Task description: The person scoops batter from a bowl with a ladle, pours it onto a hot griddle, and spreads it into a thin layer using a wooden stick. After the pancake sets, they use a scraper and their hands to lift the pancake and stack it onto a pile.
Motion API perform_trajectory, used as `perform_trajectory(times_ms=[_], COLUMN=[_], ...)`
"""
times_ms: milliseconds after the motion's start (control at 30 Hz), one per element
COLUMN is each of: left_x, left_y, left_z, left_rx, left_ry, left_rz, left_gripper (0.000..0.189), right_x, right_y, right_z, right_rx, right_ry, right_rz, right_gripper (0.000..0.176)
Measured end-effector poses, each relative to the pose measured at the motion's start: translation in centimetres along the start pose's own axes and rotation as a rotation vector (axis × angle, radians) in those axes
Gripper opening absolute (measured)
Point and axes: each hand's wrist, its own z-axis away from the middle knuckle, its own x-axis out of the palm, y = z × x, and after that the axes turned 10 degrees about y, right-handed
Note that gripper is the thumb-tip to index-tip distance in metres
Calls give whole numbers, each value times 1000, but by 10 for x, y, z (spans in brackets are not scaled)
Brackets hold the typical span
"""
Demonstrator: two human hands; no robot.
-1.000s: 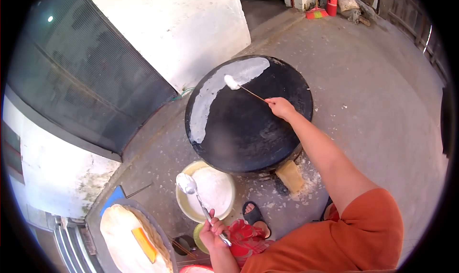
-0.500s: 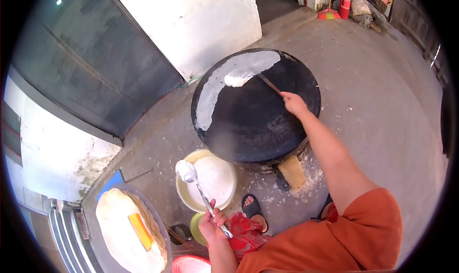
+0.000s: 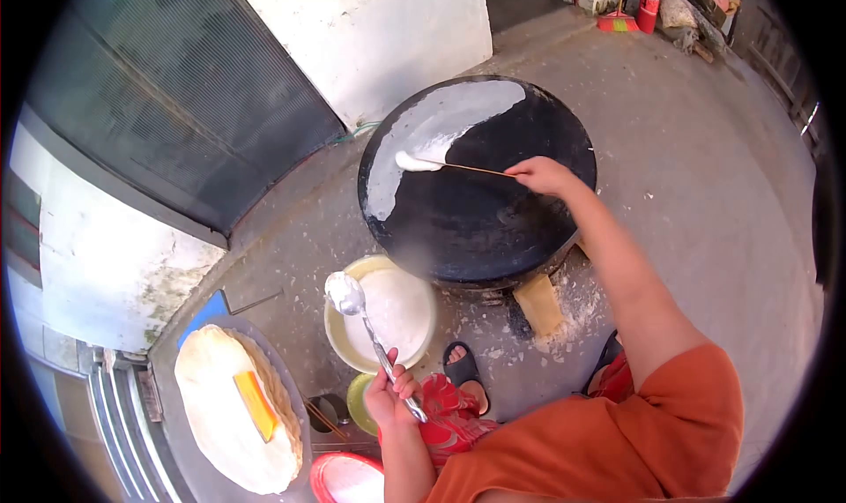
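Observation:
My right hand (image 3: 545, 176) grips a thin, flat batter spreader (image 3: 480, 170), seen almost edge-on. Its far end lies in a thick white lump of batter (image 3: 414, 161) on the large round black griddle (image 3: 520, 212). A thin grey-white layer of batter (image 3: 419, 119) curves along the griddle's far left side. In my left hand (image 3: 392, 397), fingers wrapped round the handle, is a metal ladle (image 3: 345, 293) coated with white batter. The ladle's bowl is above the left rim of a pale bucket (image 3: 338, 344) containing white batter.
On the left, a stack of thin round flatbreads (image 3: 207, 397) bears a yellow-orange scraper (image 3: 255, 404). Near my left arm are a red-rimmed basin (image 3: 322, 481) and a green bowl (image 3: 359, 406). A tan block (image 3: 539, 305) sits below the griddle; a broom (image 3: 617, 22) stands far off.
My right hand has turned the spreader edge-on and swung its tip left and slightly down. The batter lump moved with it, and the thin layer widened. My left hand still holds the ladle.

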Motion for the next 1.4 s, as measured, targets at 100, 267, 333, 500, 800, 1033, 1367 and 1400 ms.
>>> perform_trajectory(times_ms=[100,267,333,500,800,1033,1367,1400], left_x=[-3,2,4,4,1,-2,-12,-12], left_y=[2,-3,-5,-7,-4,1,8,8], left_z=[-1,-1,2,3,6,6,5,4], left_rx=[-13,-6,17,77,70,42,24,19], left_ry=[-13,-16,21,67,55,9,-80,-82], left_rz=[8,-14,-40,-70,-82,-75,-61,-59], left_gripper=[33,33,33,33,33,32,32,32], right_x=[-2,51,34,58,46,32,23,19], right_y=[21,-12,-25,-3,-10,-59,-62,-54], right_z=[25,23,26,19,51,69,103,108], right_rx=[223,58,94,158,175,158,130,156], right_ry=[318,141,33,220,126,-92,-50,40], right_rz=[-39,-51,-70,-27,-93,-65,135,114], right_gripper=[28,26,26,26,26,26,27,27])
